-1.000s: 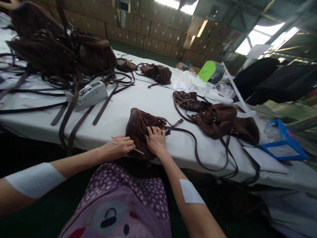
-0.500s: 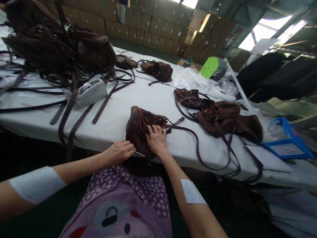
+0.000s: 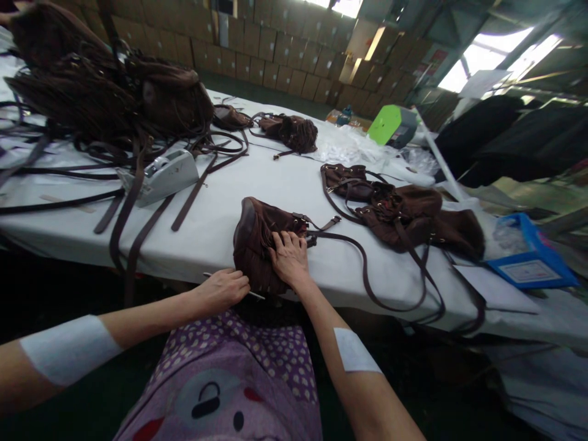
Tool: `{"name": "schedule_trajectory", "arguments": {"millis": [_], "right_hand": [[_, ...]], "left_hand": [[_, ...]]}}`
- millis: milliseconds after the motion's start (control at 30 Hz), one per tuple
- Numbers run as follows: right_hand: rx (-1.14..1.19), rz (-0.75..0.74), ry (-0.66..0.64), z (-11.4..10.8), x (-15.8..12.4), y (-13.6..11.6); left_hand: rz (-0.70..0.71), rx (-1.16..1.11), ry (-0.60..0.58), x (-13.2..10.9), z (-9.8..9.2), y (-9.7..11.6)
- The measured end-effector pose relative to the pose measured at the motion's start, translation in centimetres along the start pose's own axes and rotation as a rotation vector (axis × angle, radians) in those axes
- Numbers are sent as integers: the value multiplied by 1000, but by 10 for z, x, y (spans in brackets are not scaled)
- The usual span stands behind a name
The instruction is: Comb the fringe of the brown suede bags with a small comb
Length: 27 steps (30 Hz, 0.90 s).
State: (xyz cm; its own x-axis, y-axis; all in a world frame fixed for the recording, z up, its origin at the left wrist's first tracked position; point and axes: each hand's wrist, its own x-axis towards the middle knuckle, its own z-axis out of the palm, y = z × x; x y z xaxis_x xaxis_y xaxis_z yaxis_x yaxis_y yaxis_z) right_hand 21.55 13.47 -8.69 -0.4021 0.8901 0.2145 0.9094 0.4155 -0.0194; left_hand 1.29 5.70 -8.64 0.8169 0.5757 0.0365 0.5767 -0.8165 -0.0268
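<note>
A dark brown bag [image 3: 250, 254] lies on its side at the front edge of the white table, its long strap running off to the right. My right hand [image 3: 289, 256] rests on the bag with its fingers spread. Closed around a thin, light-coloured stick [image 3: 257, 296], my left hand [image 3: 227, 288] is at the bag's lower left side. Both ends of the stick stick out past the fingers; what it is exactly cannot be made out.
Brown bags [image 3: 169, 101] are piled at the back left, beside a grey tape dispenser [image 3: 172, 174]. More brown bags [image 3: 390, 211] lie to the right, near a blue bin [image 3: 535, 266]. A green and grey device [image 3: 388, 125] stands behind crumpled plastic [image 3: 340, 144].
My left hand has moved slightly down with the stick, which now shows on its left side too. My right hand stays on the bag. The view has shifted a little.
</note>
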Motion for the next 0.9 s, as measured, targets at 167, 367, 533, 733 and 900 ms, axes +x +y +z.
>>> {"name": "schedule_trajectory", "arguments": {"millis": [167,367,533,733,900], "right_hand": [[-7,-6,-12,1,1,1],[-13,-17,-22,2,2,2],[-12,-30,-23,3,2,2],[-12,-41,-17,3,2,2],[-11,-36,-4,5,3,3]], "left_hand": [[75,-116,-55,-4,-1,3],[130,-195,-45,-12,2,6],[133,-206,-118,-21,-9,11],[140,-211,-125,-28,-28,11],[145,-202,-172,-29,-42,13]]}}
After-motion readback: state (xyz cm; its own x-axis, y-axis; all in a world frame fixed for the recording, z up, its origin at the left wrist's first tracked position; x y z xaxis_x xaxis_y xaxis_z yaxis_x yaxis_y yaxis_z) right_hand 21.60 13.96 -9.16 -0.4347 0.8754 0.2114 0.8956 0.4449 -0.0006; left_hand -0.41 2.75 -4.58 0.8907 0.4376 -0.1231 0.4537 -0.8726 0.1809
